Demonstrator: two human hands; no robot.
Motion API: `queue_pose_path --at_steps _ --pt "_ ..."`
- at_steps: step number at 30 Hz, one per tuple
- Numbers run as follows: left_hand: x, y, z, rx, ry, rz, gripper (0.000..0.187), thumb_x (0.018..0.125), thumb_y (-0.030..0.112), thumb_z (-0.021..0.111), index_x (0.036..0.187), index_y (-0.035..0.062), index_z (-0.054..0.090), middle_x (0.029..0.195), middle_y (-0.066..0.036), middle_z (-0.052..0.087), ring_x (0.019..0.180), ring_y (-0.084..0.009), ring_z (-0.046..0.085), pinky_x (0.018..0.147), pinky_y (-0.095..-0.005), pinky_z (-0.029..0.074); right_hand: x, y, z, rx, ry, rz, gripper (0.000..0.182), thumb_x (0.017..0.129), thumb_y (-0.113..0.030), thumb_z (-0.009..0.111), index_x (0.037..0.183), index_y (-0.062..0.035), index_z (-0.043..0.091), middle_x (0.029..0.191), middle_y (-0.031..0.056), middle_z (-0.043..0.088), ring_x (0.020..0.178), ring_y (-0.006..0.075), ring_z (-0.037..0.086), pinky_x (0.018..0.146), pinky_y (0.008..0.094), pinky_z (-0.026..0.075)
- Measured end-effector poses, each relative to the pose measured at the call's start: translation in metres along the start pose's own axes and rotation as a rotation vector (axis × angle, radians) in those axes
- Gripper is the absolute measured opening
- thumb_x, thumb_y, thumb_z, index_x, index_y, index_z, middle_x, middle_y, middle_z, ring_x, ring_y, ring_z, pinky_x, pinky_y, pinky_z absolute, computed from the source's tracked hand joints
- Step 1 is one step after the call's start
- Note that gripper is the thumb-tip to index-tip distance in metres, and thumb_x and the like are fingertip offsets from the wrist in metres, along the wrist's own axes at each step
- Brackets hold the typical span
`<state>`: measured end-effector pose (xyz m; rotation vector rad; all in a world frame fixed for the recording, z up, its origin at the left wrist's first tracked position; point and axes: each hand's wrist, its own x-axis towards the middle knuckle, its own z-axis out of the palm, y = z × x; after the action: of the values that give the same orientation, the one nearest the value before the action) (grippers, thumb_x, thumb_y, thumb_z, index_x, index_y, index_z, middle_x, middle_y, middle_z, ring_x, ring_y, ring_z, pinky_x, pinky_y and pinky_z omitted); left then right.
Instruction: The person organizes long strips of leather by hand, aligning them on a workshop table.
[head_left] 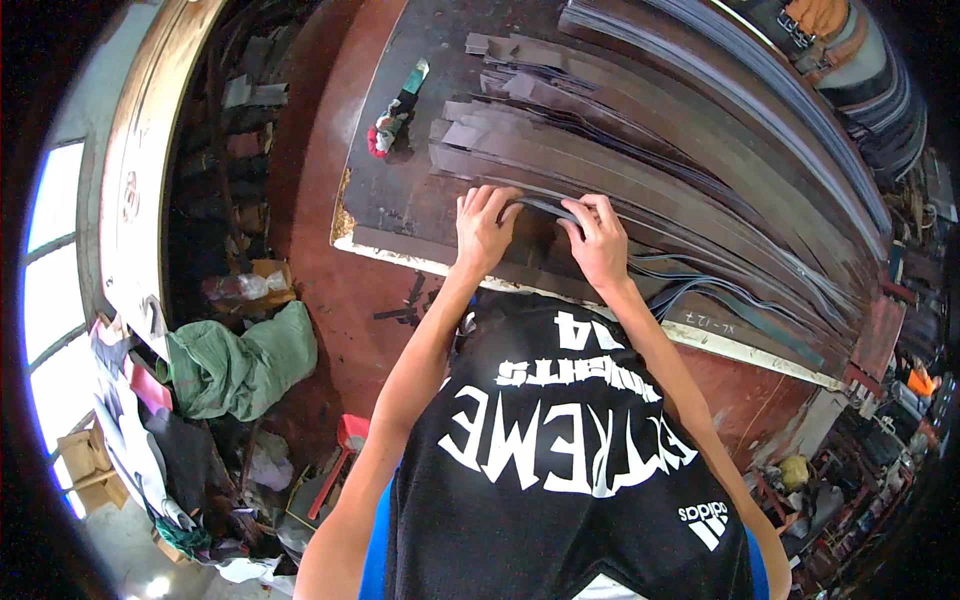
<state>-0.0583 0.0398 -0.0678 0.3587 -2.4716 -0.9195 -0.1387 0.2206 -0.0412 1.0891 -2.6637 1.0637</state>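
Both hands are over the near edge of a dark work table (400, 205). A long, narrow dark strip (545, 206), which looks like leather, runs between them. My left hand (485, 230) pinches the strip near its left end. My right hand (598, 240) grips it a little farther right, fingers curled around it. Past the right hand, loose dark strips (700, 285) bend in curves along the table's front. Just beyond my hands lies a stack of long, flat strips (560, 150). A cloth-wrapped tool (398, 112), green at one end and red at the other, rests at the table's far left.
More strip bundles (720, 85) cover the back and right of the table. Chalk-like writing marks a pale edge board (710, 325). At left on the floor sit a green sack (245, 360) and a red item (350, 432). Cluttered shelves (245, 150) stand behind them.
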Motion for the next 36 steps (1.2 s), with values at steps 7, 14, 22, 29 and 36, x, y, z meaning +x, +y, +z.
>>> queue_pose_path --at_steps 7,14,22,29,36 --pt "-0.0004 0.0005 -0.0004 -0.008 -0.005 -0.002 0.017 0.08 0.012 0.072 0.096 0.0135 0.068 0.09 -0.002 0.063 0.087 -0.0237 0.058 0.076 -0.0375 0.04 0.0038 -0.0015 -0.0039 -0.128 0.036 -0.106 0.029 0.073 -0.012 0.078 0.1 -0.0105 0.068 0.096 0.0031 0.059 0.084 0.0235 0.056 0.076 0.0372 0.045" --pt "-0.0001 0.0009 -0.0008 -0.001 0.0 0.007 0.02 0.079 0.011 0.072 0.098 0.0127 0.067 0.091 -0.003 0.063 0.087 -0.0239 0.058 0.077 -0.0373 0.041 0.0044 -0.0023 -0.0046 -0.15 0.049 -0.145 0.03 0.072 -0.011 0.079 0.1 -0.0102 0.068 0.094 0.0032 0.059 0.082 0.0236 0.056 0.076 0.0369 0.045" --pt "-0.0002 0.0052 -0.0052 0.03 -0.041 0.005 0.027 0.081 0.011 0.072 0.107 0.0129 0.069 0.092 -0.004 0.063 0.088 -0.0247 0.058 0.077 -0.0379 0.042 0.0027 -0.0009 -0.0018 -0.055 0.007 -0.107 0.027 0.074 -0.009 0.076 0.101 -0.0092 0.069 0.092 0.0031 0.061 0.082 0.0242 0.058 0.075 0.0368 0.047" --pt "-0.0004 0.0057 -0.0062 0.061 -0.049 0.065 0.031 0.08 0.009 0.071 0.11 0.0174 0.07 0.093 -0.003 0.061 0.085 -0.0222 0.057 0.075 -0.0372 0.041 0.0018 0.002 0.0 -0.05 0.004 -0.117 0.026 0.075 -0.01 0.076 0.1 -0.0094 0.07 0.092 0.0021 0.063 0.082 0.0231 0.058 0.076 0.0359 0.048" --pt "-0.0013 0.0044 -0.0059 0.043 -0.04 0.065 0.019 0.083 0.011 0.07 0.102 0.0142 0.07 0.095 -0.003 0.062 0.088 -0.0229 0.059 0.077 -0.0376 0.042 0.0015 0.0018 -0.0006 -0.039 -0.023 -0.096 0.028 0.075 -0.009 0.076 0.102 -0.0111 0.07 0.091 0.0016 0.062 0.083 0.0231 0.058 0.077 0.0361 0.048"
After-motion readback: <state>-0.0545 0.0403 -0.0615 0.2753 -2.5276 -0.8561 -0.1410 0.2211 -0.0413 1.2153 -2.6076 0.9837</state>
